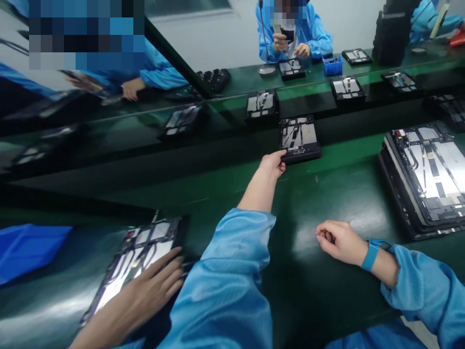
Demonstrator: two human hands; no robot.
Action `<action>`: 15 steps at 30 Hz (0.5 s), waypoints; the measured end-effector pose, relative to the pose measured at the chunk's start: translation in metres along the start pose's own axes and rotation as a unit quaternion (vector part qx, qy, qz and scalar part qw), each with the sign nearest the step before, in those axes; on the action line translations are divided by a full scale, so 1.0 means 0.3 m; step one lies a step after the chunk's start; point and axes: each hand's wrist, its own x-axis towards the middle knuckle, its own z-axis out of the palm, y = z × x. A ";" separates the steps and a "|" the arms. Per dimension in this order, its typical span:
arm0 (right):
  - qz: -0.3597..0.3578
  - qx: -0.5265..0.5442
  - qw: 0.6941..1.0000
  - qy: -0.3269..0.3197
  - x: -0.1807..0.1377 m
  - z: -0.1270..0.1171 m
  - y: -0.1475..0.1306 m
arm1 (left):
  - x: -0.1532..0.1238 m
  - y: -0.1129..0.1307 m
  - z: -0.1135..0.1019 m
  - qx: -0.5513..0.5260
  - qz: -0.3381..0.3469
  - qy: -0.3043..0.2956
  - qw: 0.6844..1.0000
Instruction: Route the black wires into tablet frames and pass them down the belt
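My left hand [274, 162] reaches forward and grips the near left corner of an opened tablet [298, 137], with its battery plates and ribbon cables showing. The tablet is at the far side of the green bench, by the raised rail. My right hand [339, 241], with a blue strap at the wrist, is held over the bench with its fingers curled in; nothing shows in them. To its right lies a stack of opened tablets [430, 169], the top one with silver batteries facing up.
At lower left a co-worker's hand [152, 281] lies over another opened tablet [136, 249], near a blue tray [31, 247]. Several opened tablets, such as one tablet [261, 104], sit along the middle belt. Across it, a person in blue [319, 36] works by a small blue bin [333, 66].
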 end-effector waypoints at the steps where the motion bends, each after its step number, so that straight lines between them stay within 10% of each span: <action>1: 0.002 0.001 1.000 -0.002 0.002 -0.002 0.001 | -0.009 0.001 0.001 -0.007 0.000 -0.013 1.000; 8: 0.001 0.012 0.996 0.090 -0.001 -0.037 -0.008 | -0.181 -0.052 -0.072 -0.065 0.024 -0.084 0.994; 15: 0.021 -0.052 0.958 0.281 -0.003 -0.109 -0.017 | -0.559 -0.435 -0.482 -0.018 0.028 -0.172 0.984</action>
